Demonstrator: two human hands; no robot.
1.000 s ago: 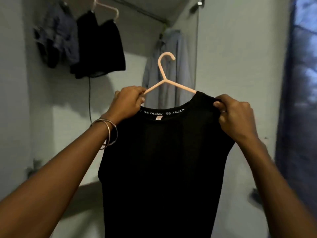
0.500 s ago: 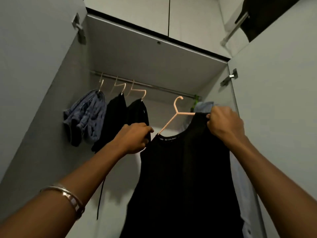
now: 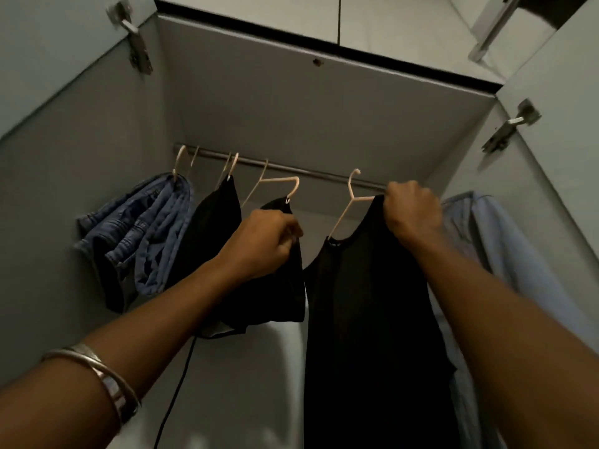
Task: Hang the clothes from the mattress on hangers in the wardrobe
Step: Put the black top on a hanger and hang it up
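A black sleeveless top (image 3: 369, 319) hangs on a pale pink hanger (image 3: 348, 209) inside the wardrobe. The hanger's hook is level with the metal rail (image 3: 291, 167), just in front of it. My right hand (image 3: 411, 210) grips the top's right shoulder together with the hanger arm, right under the rail. My left hand (image 3: 262, 243) has left the top. Its curled fingers pinch the edge of a hung black garment (image 3: 278, 299) to the left of the top.
Blue jeans (image 3: 146, 234) and another black garment (image 3: 210, 228) hang on pink hangers at the rail's left. A light blue shirt (image 3: 505, 254) hangs at the right. Both wardrobe doors stand open. A black cable (image 3: 181, 384) dangles below.
Both arms rose and reached into the wardrobe, bringing the hanger's hook up to the rail. My left hand let go of the top's left shoulder and went to the neighbouring black garment.
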